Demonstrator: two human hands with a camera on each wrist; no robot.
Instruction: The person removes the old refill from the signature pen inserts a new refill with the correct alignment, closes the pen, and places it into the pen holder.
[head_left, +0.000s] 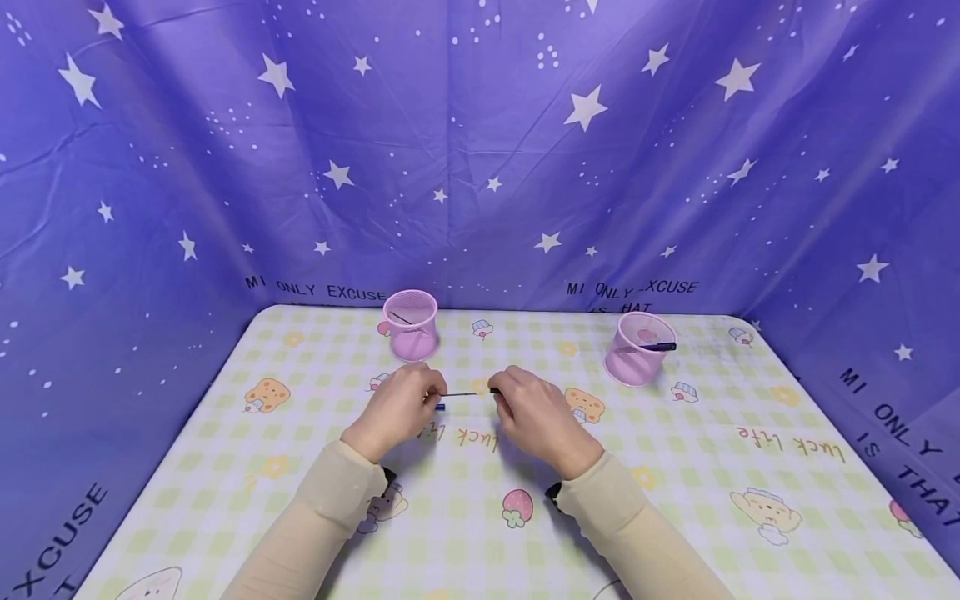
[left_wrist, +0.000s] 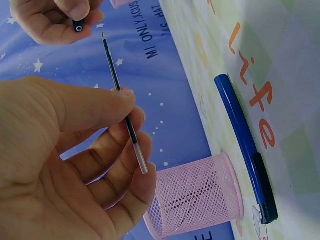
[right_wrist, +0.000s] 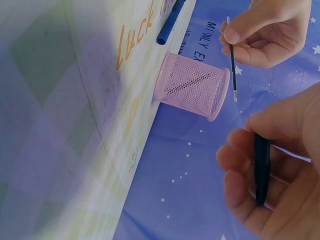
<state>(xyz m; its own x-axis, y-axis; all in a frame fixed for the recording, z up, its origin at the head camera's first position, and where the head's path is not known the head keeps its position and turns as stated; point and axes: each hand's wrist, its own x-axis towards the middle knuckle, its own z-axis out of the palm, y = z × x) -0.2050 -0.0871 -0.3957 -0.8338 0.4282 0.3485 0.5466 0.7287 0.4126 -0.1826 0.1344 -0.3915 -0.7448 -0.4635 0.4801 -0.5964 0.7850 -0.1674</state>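
Observation:
My left hand pinches a thin pen refill between thumb and fingers, dark along most of its length with a clear tail end. Its metal tip points toward my right hand. That hand holds a short, dark, tapered pen piece between thumb and curled fingers, its open end facing the refill tip. A small gap separates the two parts. On the tablecloth below my left hand lies a blue pen barrel with a dark clip end. In the head view the left fingers hide most of it.
Behind my left hand stands a pink mesh pen cup with a thin dark stick inside. Another pink mesh cup, farther right, holds a dark blue pen. A purple starry curtain hangs around the checked tablecloth.

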